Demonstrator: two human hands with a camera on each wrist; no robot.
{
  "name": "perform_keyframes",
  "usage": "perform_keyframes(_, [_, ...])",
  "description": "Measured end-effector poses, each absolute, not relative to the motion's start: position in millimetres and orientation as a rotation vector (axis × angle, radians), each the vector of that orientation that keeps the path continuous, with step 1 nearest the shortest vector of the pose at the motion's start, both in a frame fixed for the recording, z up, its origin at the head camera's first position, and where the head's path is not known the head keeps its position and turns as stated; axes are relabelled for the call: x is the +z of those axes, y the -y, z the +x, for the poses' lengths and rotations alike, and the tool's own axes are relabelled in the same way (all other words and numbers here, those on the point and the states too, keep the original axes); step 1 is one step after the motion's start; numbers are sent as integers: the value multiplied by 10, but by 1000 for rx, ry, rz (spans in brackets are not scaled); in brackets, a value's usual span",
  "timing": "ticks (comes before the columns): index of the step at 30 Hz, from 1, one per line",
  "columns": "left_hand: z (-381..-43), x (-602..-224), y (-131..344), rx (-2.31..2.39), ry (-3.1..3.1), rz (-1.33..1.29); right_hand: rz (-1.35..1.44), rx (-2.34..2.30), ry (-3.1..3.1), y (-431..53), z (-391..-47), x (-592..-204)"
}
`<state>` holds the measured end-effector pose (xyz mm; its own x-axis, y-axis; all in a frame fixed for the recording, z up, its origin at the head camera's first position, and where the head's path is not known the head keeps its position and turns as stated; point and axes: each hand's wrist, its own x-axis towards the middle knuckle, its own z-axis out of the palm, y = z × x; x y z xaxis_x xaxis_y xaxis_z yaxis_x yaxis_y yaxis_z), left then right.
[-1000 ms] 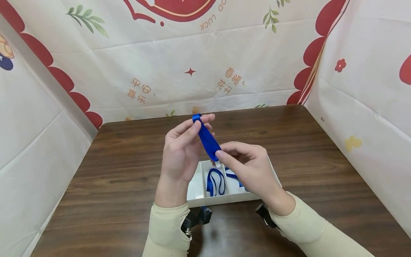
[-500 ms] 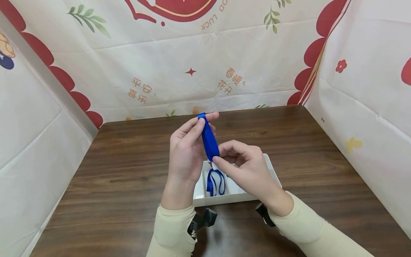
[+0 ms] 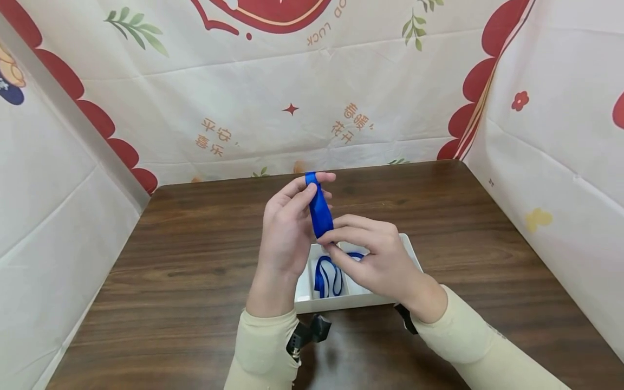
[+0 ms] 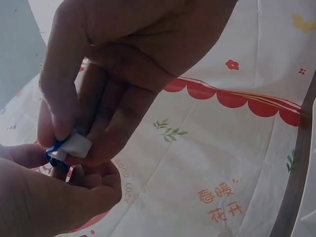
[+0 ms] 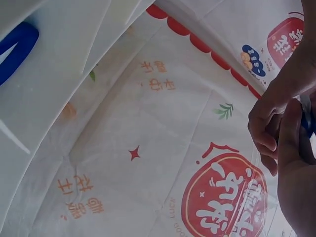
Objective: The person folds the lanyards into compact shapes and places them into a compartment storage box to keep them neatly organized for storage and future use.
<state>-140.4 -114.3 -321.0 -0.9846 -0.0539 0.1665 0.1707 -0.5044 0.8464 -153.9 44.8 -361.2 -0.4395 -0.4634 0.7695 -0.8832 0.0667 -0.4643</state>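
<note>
A blue lanyard (image 3: 320,214) of flat ribbon is stretched between both hands above a white compartment box. My left hand (image 3: 287,233) pinches its upper end between thumb and index finger, the ribbon looped over that index finger. Lower down, my right hand (image 3: 380,254) pinches the other end with thumb and fingertips. A small white piece (image 4: 76,144) at that end shows between the fingers in the left wrist view. The right wrist view has only a sliver of the blue ribbon (image 5: 308,118), mostly covered by the hands.
The white box (image 3: 351,304) stands on the brown wooden table (image 3: 185,281) behind the wrists. One compartment holds a coiled blue strap (image 3: 319,281); another blue strap (image 3: 357,254) is partly covered by the right hand. Printed cloth walls (image 3: 253,97) enclose the table.
Both hands still hold the lanyard. My left hand has shifted slightly right, and the ribbon hangs steeper. My right hand's fingers have moved over the lower end, covering the white piece in the head view.
</note>
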Motion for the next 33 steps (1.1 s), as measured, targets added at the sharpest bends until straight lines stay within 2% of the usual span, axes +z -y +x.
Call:
perform_keyframes(6, [-1391, -3242, 1067, -2658, 1524, -255, 1365, 1158, 1970, -453, -1526, -3651])
perform_keyframes(20, [-1409, -3295, 1014, -2719, 1523, -254, 1338, 1115, 1999, -424, -1500, -3638])
perform_keyframes(33, [-1449, -3318, 1253, -2645, 1625, -287, 1672, 1186, 1692, -620, -1669, -3566])
